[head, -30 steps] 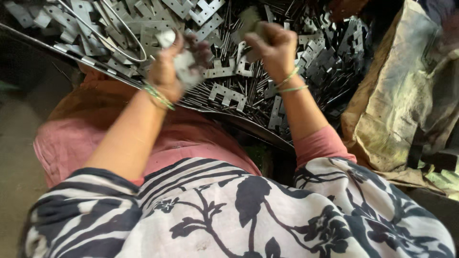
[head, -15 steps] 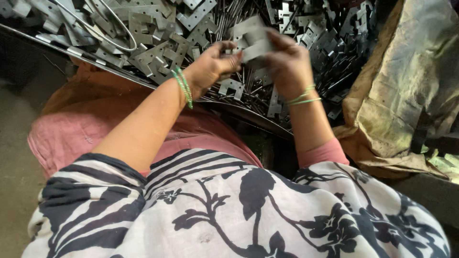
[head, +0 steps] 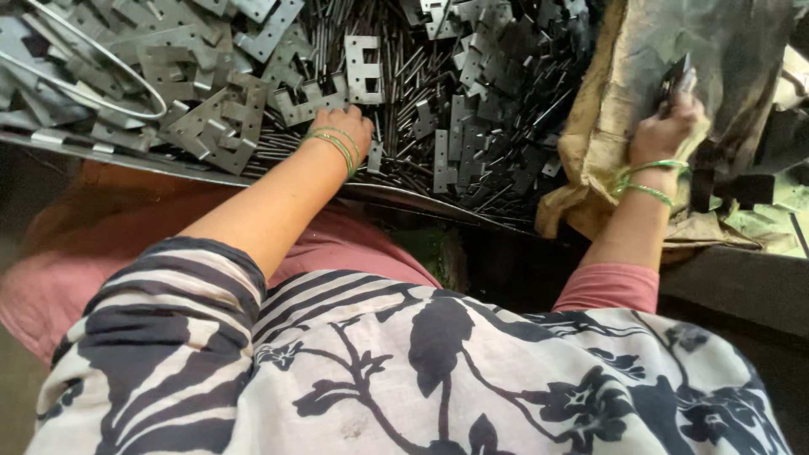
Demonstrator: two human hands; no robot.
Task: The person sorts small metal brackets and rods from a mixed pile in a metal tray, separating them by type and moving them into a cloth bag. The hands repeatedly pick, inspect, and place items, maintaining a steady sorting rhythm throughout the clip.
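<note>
Nearest to us: our patterned black-and-white garment [head: 438,371] fills the lower view, with pink cloth [head: 76,278] over the lap at the left.
Left hand: our left hand [head: 344,126], green bangles at the wrist, lies palm down on the heap of hinge plates [head: 211,93], fingers curled narrowly into the loose parts; we cannot tell whether it grips one.
Right hand: our right hand [head: 670,126] is out at the right, closed on a dark flat metal piece [head: 677,77] held against the sacking [head: 607,135].
Step in hand: we judge that a finished piece is being set down on the sacking while the other hand gathers the next plate.
Next move: it would call for a clean pinch on a single plate among many overlapping ones.
Farther: thin steel pins [head: 404,67] lie mixed through the plates across the tray [head: 404,195], and a bent wire loop [head: 101,67] rests at the far left.
In the way: plates interlock and pins tangle, so neighbours may lift along.
</note>
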